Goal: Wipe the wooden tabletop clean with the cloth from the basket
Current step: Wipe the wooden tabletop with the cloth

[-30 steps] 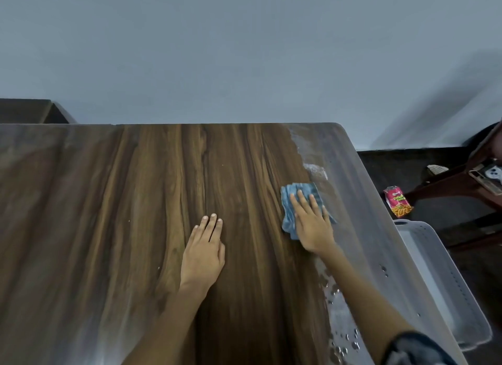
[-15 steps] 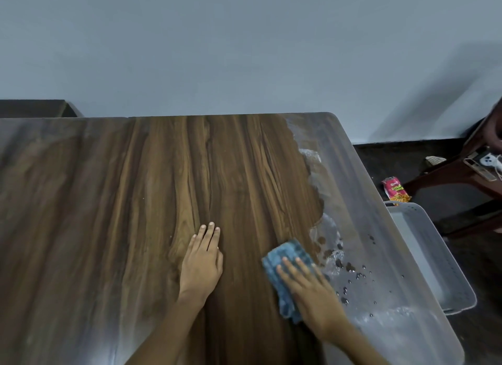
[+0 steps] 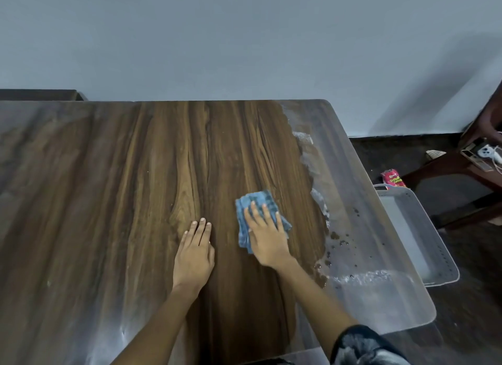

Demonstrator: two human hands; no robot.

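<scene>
A wooden tabletop (image 3: 135, 201) with dark grain fills the view. A crumpled blue cloth (image 3: 256, 203) lies on it right of centre, pressed flat under my right hand (image 3: 267, 235), whose fingers spread over the cloth's near part. My left hand (image 3: 194, 252) rests palm down on the bare wood just left of it, fingers together, holding nothing. A strip along the table's right side looks pale and wet, with droplets and foam (image 3: 336, 239). A pale plastic basket (image 3: 426, 220) sits on the floor beside the table's right edge.
A grey wall runs behind the table's far edge. On the dark floor to the right lie a red snack packet (image 3: 394, 178) and a wooden chair (image 3: 461, 169) carrying a phone and a white charger. Dusty haze covers the table's left part.
My right hand dragged the cloth from the far right area toward me, then pushed it back away and slightly left. My left hand stayed planted in place.
</scene>
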